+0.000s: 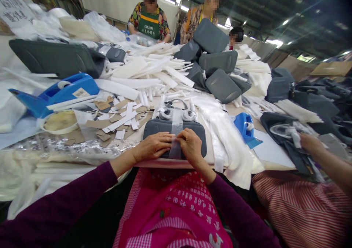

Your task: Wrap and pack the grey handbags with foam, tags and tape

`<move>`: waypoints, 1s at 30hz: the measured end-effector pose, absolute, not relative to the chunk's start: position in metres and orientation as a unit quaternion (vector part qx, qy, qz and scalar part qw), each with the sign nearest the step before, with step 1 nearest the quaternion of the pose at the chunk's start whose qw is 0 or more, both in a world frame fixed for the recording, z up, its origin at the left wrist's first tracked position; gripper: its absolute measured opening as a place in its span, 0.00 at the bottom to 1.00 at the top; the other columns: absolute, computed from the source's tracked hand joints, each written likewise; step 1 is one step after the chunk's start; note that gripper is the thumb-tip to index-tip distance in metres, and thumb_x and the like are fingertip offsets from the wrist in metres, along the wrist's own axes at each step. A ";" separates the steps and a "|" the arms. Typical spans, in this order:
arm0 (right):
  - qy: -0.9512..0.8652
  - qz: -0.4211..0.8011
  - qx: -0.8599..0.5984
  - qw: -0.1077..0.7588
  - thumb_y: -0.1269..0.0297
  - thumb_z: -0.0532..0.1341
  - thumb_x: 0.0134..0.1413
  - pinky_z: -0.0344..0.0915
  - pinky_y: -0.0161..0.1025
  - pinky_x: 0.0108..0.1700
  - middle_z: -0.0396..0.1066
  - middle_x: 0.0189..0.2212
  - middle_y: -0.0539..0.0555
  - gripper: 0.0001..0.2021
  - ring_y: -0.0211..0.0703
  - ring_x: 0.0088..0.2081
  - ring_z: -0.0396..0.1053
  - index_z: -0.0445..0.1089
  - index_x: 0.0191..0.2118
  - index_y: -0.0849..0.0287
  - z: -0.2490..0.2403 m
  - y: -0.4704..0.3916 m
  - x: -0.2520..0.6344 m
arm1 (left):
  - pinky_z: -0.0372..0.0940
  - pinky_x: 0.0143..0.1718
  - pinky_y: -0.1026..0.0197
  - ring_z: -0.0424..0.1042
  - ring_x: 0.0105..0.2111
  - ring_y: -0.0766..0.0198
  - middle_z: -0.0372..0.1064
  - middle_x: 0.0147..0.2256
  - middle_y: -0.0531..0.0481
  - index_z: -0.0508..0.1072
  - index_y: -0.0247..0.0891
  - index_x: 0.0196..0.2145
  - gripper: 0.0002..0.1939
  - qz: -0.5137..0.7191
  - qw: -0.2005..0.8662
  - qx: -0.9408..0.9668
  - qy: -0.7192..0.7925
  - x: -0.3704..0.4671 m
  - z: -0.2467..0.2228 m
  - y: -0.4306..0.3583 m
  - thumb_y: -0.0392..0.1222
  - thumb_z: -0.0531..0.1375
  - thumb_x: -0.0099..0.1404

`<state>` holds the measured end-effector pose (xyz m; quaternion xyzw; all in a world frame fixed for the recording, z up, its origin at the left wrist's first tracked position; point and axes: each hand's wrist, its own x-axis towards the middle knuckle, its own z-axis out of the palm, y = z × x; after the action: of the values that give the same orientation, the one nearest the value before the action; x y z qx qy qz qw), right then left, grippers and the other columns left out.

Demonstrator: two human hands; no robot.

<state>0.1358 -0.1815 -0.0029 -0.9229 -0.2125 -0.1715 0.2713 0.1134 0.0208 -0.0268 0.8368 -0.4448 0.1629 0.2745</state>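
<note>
A dark grey padded visor-shaped part [156,129] lies flat at the near edge of the table, right in front of me. A strip of clear tape [176,128] runs across its middle from top to bottom. My left hand [154,145] and my right hand [191,145] both rest on the part, fingertips meeting on the tape and pressing it down. A coiled wire with two white-wrapped ends [177,112] sits just behind the part.
A blue tape dispenser [59,94] and a tape roll [59,121] lie at the left, with paper scraps [121,118] beside them. White foam strips [154,72] and grey visors [217,63] pile up behind. A second blue dispenser [244,125] stands at right. Another person's hand [310,143] works nearby.
</note>
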 end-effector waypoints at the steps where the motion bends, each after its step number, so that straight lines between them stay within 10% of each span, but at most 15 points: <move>1: -0.209 -0.174 -0.928 0.254 0.74 0.63 0.53 0.55 0.35 0.32 0.68 0.27 0.48 0.08 0.39 0.35 0.65 0.70 0.25 0.56 -0.002 -0.181 0.135 | 0.59 0.63 0.51 0.65 0.59 0.59 0.72 0.52 0.43 0.74 0.37 0.49 0.14 0.167 0.282 0.835 -0.441 0.113 -0.027 0.021 0.37 0.53 0.69; 15: -0.171 -0.080 -0.978 0.093 0.70 0.58 0.58 0.52 0.38 0.31 0.70 0.36 0.51 0.04 0.42 0.41 0.63 0.68 0.32 0.55 0.018 -0.169 0.134 | 0.63 0.58 0.50 0.64 0.53 0.55 0.69 0.50 0.41 0.67 0.34 0.55 0.18 0.180 0.245 0.834 -0.461 0.112 -0.020 0.016 0.36 0.55 0.68; 30: -0.217 -0.094 -0.963 0.128 0.74 0.53 0.59 0.60 0.36 0.31 0.68 0.43 0.55 0.09 0.42 0.36 0.68 0.68 0.40 0.57 0.036 -0.178 0.139 | 0.57 0.63 0.49 0.62 0.59 0.58 0.69 0.54 0.42 0.63 0.35 0.60 0.22 0.198 0.139 0.845 -0.477 0.109 -0.016 0.012 0.34 0.53 0.69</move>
<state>0.1389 -0.1780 0.0361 -0.9632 -0.2172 -0.0935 0.1277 0.1089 0.0116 -0.0160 0.8450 -0.4769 0.1976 0.1393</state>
